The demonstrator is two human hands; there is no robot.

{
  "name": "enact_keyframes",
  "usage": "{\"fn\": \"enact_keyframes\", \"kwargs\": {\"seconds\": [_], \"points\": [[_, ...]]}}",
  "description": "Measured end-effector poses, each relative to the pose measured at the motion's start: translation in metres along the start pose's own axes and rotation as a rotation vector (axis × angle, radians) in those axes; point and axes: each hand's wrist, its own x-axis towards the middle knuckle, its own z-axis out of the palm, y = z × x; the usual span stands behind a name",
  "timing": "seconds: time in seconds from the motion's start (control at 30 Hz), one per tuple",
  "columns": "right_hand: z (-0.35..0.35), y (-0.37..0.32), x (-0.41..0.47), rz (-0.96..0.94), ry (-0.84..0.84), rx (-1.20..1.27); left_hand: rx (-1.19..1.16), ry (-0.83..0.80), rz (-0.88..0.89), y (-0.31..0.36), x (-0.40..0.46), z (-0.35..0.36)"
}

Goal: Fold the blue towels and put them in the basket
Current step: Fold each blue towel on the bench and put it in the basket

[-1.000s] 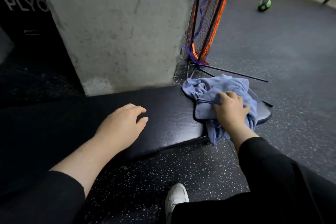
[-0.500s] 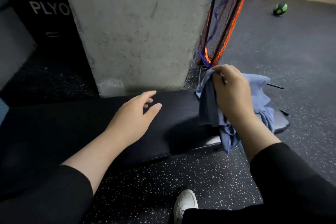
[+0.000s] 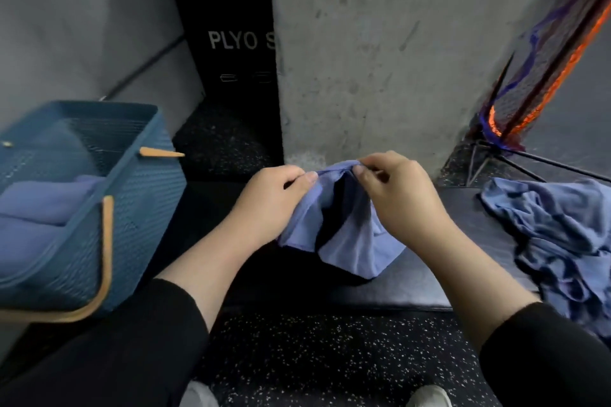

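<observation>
Black padded surface [image 3: 413, 294] before a concrete pillar [image 3: 363, 43]; both hands' fingers [image 3: 305, 177] pinch closed on a blue towel's [image 3: 347, 248] top edge, lifting it

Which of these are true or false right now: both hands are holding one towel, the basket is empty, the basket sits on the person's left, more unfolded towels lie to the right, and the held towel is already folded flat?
1. Both hands hold one towel. True: the left hand and right hand pinch the top edge of the held towel.
2. The basket is empty. False: the basket already holds folded towels.
3. The basket sits on the person's left. True.
4. More unfolded towels lie to the right. True: a crumpled pile lies on the bench.
5. The held towel is already folded flat. False: it hangs bunched and loose from the fingers.
</observation>
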Motion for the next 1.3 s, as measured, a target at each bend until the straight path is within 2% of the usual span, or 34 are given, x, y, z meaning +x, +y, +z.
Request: {"fn": "enact_keyframes", "kwargs": {"seconds": [0.1, 0.13, 0.2, 0.27, 0.3, 0.4, 0.47, 0.53, 0.67, 0.77, 0.87, 0.97, 1.0, 1.07, 1.13, 1.2, 1.3], "points": [[0.015, -0.014, -0.004, -0.001, -0.021, 0.043, 0.085, -0.103, -0.057, -0.022, -0.005, -0.017], [0.019, -0.018, -0.005, -0.001, -0.014, 0.044, 0.111, -0.085, -0.081, -0.028, -0.007, -0.020], [0.022, -0.023, -0.004, 0.007, 0.012, 0.045, 0.093, 0.061, -0.083, -0.030, -0.007, -0.029], [0.021, -0.029, -0.001, 0.033, -0.002, 0.074, 0.038, 0.247, -0.014, -0.018, -0.006, -0.042], [0.020, -0.033, 0.000, 0.026, -0.042, 0.116, -0.001, 0.288, 0.032, -0.012, -0.006, -0.047], [0.017, -0.046, -0.001, -0.053, -0.201, 0.256, -0.101, 0.254, 0.121, 0.007, -0.010, -0.051], [0.019, -0.054, -0.001, -0.095, -0.245, 0.253, -0.161, 0.226, 0.138, 0.011, -0.012, -0.048], [0.024, -0.056, -0.002, -0.113, -0.210, 0.195, -0.214, 0.213, 0.131, 0.012, -0.011, -0.048], [0.022, -0.059, 0.001, 0.014, -0.013, 0.258, -0.175, 0.082, 0.070, 0.001, -0.007, -0.054], [0.011, -0.053, 0.006, 0.096, 0.122, 0.346, -0.180, 0.126, 0.004, -0.008, -0.008, -0.057], [0.006, -0.055, -0.001, 0.059, -0.023, 0.338, -0.465, 0.178, -0.037, -0.002, -0.011, -0.059], [0.010, -0.060, -0.010, -0.044, -0.262, 0.451, -0.493, 0.152, -0.013, 0.014, -0.014, -0.054], [0.010, -0.063, -0.012, -0.060, -0.292, 0.436, -0.487, 0.141, -0.007, 0.019, -0.015, -0.051], [0.011, -0.067, -0.016, -0.094, -0.267, 0.355, -0.476, 0.138, -0.015, 0.024, -0.014, -0.044], [0.010, -0.064, -0.015, -0.065, -0.182, 0.286, -0.500, 0.120, -0.031, 0.028, -0.012, -0.040], [0.006, -0.062, -0.013, -0.013, -0.068, 0.318, -0.541, 0.042, -0.047, 0.028, -0.013, -0.036], [-0.005, -0.053, -0.006, 0.074, 0.035, 0.391, -0.373, -0.046, -0.074, 0.015, -0.016, -0.028]]}}
